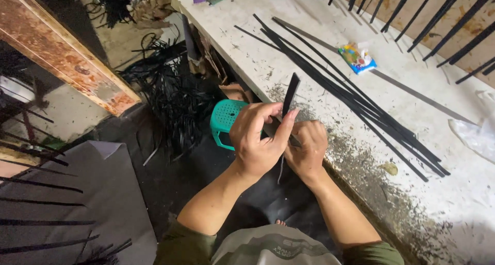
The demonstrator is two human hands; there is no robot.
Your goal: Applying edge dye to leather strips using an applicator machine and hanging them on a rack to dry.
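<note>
Black strip (290, 92) pinched upright in left hand (258, 138); right hand (308, 151) closed beside it, contents hidden; teal stool (225, 121) just left, behind.

Surface (289, 59) right of the floor | strip bundle (361, 102) lying across surface | small packet (357, 58) just behind bundle | plastic bag (477, 133) at right edge | stool (225, 121) on floor, left of surface edge | loose strips (172, 92) heaped behind stool | both hands (278, 141) meet over surface edge
</note>
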